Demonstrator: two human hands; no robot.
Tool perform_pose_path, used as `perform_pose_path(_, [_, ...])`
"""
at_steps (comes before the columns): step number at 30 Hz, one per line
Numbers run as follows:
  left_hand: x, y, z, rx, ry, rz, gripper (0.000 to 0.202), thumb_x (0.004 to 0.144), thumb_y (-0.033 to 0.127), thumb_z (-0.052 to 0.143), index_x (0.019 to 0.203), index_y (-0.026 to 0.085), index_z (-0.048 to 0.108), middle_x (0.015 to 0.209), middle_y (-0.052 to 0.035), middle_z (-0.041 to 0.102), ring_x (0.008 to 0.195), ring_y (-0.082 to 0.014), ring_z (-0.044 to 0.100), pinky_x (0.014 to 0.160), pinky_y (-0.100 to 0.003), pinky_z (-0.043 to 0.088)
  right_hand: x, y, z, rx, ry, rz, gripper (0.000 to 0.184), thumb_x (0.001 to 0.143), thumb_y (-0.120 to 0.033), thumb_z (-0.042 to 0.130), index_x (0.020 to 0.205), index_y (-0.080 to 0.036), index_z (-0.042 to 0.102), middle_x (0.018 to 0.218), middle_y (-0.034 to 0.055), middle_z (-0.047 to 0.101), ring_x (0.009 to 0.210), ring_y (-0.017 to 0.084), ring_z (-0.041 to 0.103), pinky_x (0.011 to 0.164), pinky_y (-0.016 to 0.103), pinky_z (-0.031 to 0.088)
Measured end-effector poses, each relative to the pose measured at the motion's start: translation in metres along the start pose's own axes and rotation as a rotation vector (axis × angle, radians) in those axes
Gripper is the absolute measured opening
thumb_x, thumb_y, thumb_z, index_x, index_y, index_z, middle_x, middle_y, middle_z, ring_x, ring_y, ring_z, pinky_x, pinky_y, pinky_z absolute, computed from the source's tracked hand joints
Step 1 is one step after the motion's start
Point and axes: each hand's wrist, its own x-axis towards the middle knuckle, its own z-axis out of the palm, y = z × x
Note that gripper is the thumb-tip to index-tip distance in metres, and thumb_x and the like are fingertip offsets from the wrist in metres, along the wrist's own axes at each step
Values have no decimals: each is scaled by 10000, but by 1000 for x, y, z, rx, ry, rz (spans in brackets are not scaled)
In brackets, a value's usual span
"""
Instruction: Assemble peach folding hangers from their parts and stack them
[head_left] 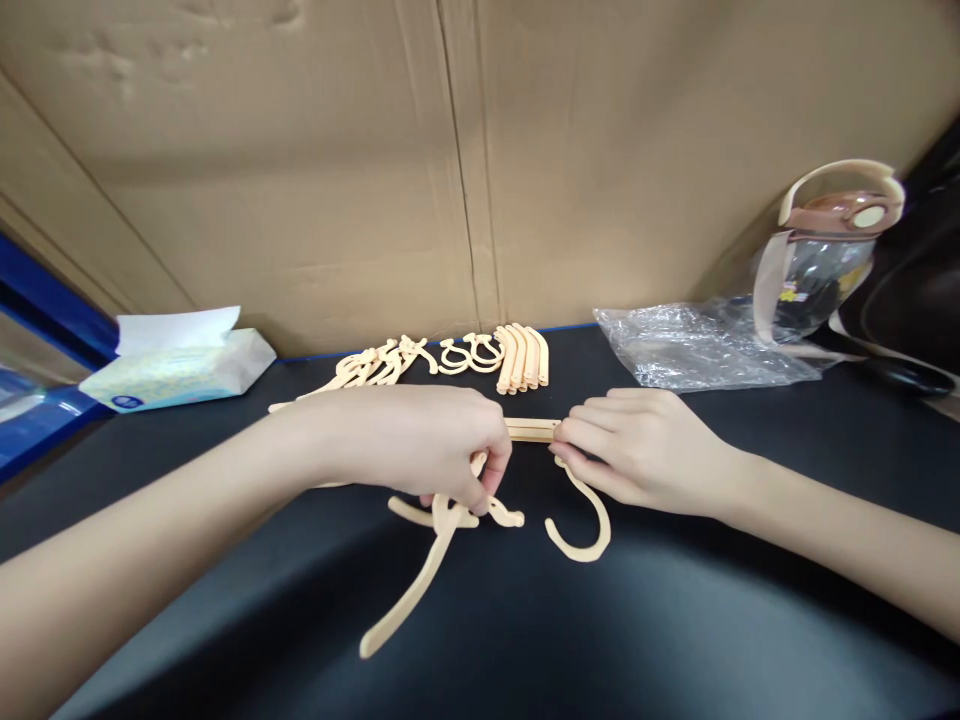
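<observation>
My left hand is closed, its thumb and fingers pinching beige plastic clothes hanger pieces. One long curved hanger arm points down toward me from under that hand, and shorter parts stick out on both sides. My right hand has its fingertips closed at the end of a straight beige hanger bar and the top of a beige hanger hook. The hook's open curve faces left, below the fingers. The bar spans the gap between both hands. Exactly how these pieces join is hidden by the fingers.
Behind my hands lie a pile of beige hanger parts, several hooks and a row of curved arms. A tissue pack lies left. A clear plastic bag and a bottle are right. Cardboard stands behind the black tabletop.
</observation>
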Motion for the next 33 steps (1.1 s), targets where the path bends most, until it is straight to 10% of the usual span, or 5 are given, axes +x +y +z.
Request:
perform_pose_path(18, [8,-15,62,-90,440,-173,161,921,336,560,856,270,691,634,31,663,574,-182,603,538,-273,302,0,0,0,-7,-18,-13,368,1028,-228,436,736,-178,654,617,-17,600,543,138,510,581,298,346])
perform_pose_path(33, [9,-30,64,-242,533,-127,176,886,406,597,823,270,690,557,68,526,509,-141,504,494,-246,306,-2,-3,1,9,-21,-10,369,1036,-239,431,762,-168,668,609,-11,611,529,129,516,583,295,342])
